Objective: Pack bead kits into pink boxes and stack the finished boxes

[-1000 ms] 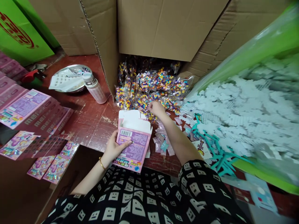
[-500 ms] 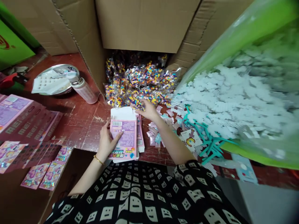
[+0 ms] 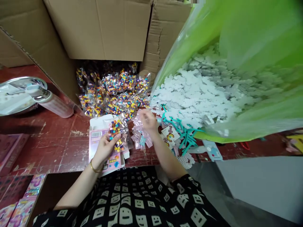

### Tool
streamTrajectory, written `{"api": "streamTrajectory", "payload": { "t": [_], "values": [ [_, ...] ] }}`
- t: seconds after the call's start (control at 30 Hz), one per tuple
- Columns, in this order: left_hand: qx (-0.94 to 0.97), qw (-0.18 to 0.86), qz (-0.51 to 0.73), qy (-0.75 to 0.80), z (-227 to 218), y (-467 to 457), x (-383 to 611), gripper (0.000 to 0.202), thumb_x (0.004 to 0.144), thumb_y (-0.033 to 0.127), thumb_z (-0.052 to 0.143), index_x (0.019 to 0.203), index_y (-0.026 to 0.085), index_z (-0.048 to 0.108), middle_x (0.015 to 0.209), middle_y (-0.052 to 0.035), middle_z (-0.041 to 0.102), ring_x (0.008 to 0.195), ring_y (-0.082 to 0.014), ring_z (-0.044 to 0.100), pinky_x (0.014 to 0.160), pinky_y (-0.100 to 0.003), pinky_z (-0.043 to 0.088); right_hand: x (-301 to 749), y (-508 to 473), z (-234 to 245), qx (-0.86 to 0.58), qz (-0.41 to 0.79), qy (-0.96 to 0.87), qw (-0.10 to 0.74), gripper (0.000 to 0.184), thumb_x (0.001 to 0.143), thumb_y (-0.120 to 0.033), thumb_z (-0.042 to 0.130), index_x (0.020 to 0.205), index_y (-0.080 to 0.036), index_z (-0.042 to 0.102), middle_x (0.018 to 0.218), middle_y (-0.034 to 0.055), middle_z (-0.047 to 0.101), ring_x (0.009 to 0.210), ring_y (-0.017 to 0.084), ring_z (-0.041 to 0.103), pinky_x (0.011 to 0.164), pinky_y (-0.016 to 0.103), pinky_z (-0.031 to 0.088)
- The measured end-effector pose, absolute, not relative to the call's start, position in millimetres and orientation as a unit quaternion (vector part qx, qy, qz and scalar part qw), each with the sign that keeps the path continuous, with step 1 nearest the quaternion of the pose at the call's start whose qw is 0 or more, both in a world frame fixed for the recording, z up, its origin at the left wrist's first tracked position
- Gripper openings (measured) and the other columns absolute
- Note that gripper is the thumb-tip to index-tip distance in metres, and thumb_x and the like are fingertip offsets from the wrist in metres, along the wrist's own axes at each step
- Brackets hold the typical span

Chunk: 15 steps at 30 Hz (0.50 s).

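Observation:
My left hand [image 3: 106, 148] grips a clear bag of colourful beads [image 3: 116, 132], thumb on top, over a pink and purple box [image 3: 95, 143] with its white flap open. My right hand [image 3: 148, 121] is over a scatter of small pink sachets [image 3: 136, 132]; its fingers are blurred, and whether they hold anything is unclear. Behind both hands, more bead bags [image 3: 123, 104] are heaped at the mouth of a carton. Right of my right hand lie a card with a pixel picture [image 3: 169, 135] and several teal sticks [image 3: 187, 135].
A large green bag [image 3: 236, 123] of white pegboard pieces [image 3: 194, 91] spreads over the right. Cardboard cartons [image 3: 101, 31] wall off the back. A bottle [image 3: 55, 104] and a metal tray [image 3: 35, 82] stand left, with pink boxes [image 3: 14, 151] near the left edge.
The view has swung right. A bead bag has come from the heap into my left hand, above the box. My right hand has moved from the heap to the sachets.

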<state>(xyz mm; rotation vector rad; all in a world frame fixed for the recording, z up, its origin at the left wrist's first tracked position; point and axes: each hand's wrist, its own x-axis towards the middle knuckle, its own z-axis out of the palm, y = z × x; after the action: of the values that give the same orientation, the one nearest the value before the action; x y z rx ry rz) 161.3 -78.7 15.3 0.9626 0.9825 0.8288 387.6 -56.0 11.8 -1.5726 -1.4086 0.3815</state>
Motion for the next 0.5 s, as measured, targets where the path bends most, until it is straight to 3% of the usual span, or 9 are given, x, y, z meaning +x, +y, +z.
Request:
{"api": "streamTrajectory", "payload": {
  "t": [0.07,0.1,0.13,0.2,0.3,0.4,0.43,0.5],
  "values": [
    [0.389,0.706,0.378,0.456,7.6,-74.0,157.0,0.043,0.068,0.05,0.083,0.082,0.013,0.069,0.07,-0.0062,0.073,0.056,-0.0169,0.068,0.05,-0.024,0.055,451.6,-27.1,14.8,-0.761,0.08,-0.482,0.427,0.027,0.092,-0.032,0.055,0.112,-0.015,0.061,0.124,0.0157,0.062,0.123,0.025,0.053,0.11,0.046,0.039],
    [0.372,0.713,0.378,0.46,4.5,-72.3,153.7,0.044,0.067,0.052,0.083,0.079,0.013,0.069,0.067,-0.0066,0.072,0.059,-0.018,0.069,0.052,-0.024,0.056,484.1,-14.5,17.8,-0.777,0.066,-0.464,0.421,0.037,0.089,-0.031,0.059,0.121,-0.012,0.056,0.134,0.0195,0.055,0.136,0.029,0.041,0.116,0.05,0.028],
    [0.355,0.723,0.376,0.459,2.4,-71.2,150.9,0.045,0.067,0.054,0.083,0.078,0.013,0.07,0.066,-0.0075,0.072,0.062,-0.0198,0.071,0.055,-0.025,0.057,514.1,-4.3,21.7,-0.798,0.056,-0.444,0.404,0.046,0.085,-0.032,0.065,0.125,-0.012,0.054,0.141,0.0191,0.05,0.143,0.032,0.031,0.119,0.054,0.02],
    [0.324,0.742,0.38,0.447,1.0,-69.7,148.4,0.047,0.067,0.057,0.082,0.081,0.013,0.071,0.07,-0.0096,0.074,0.071,-0.0241,0.074,0.063,-0.031,0.061,560.4,7.4,30.8,-0.821,0.069,-0.427,0.373,0.046,0.08,-0.033,0.069,0.123,-0.02,0.056,0.143,0.0126,0.051,0.145,0.033,0.029,0.12,0.06,0.015],
    [0.291,0.729,0.439,0.438,3.2,-67.0,153.0,0.048,0.067,0.053,0.083,0.092,0.013,0.071,0.082,-0.0102,0.077,0.084,-0.027,0.075,0.077,-0.037,0.061,586.1,6.1,43.5,-0.829,0.076,-0.418,0.365,0.031,0.088,-0.04,0.058,0.116,-0.028,0.06,0.131,0.0073,0.061,0.137,0.034,0.042,0.117,0.061,0.025],
    [0.264,0.707,0.489,0.438,5.6,-64.6,161.2,0.053,0.069,0.05,0.082,0.106,0.016,0.068,0.097,-0.0093,0.077,0.096,-0.0267,0.073,0.088,-0.038,0.059,550.3,-19.6,45.9,-0.807,0.068,-0.417,0.412,0.04,0.092,-0.052,0.048,0.126,-0.033,0.052,0.123,0.0051,0.065,0.124,0.03,0.055,0.109,0.055,0.041],
    [0.266,0.708,0.489,0.435,6.4,-65.2,164.0,0.055,0.071,0.052,0.08,0.111,0.017,0.067,0.102,-0.0094,0.076,0.1,-0.0264,0.072,0.089,-0.038,0.058,523.6,-34.6,43.0,-0.789,0.092,-0.426,0.433,0.044,0.09,-0.056,0.05,0.129,-0.036,0.048,0.117,0.0032,0.067,0.114,0.027,0.061,0.101,0.052,0.05],
    [0.302,0.711,0.47,0.428,8.4,-69.6,169.2,0.06,0.075,0.059,0.074,0.117,0.018,0.065,0.108,-0.01,0.075,0.102,-0.0261,0.071,0.086,-0.037,0.059,453.3,-71.5,32.0,-0.671,0.261,-0.473,0.508,0.057,0.079,-0.056,0.068,0.128,-0.038,0.047,0.1,0.001,0.07,0.092,0.026,0.068,0.083,0.049,0.058]
  ]
}}
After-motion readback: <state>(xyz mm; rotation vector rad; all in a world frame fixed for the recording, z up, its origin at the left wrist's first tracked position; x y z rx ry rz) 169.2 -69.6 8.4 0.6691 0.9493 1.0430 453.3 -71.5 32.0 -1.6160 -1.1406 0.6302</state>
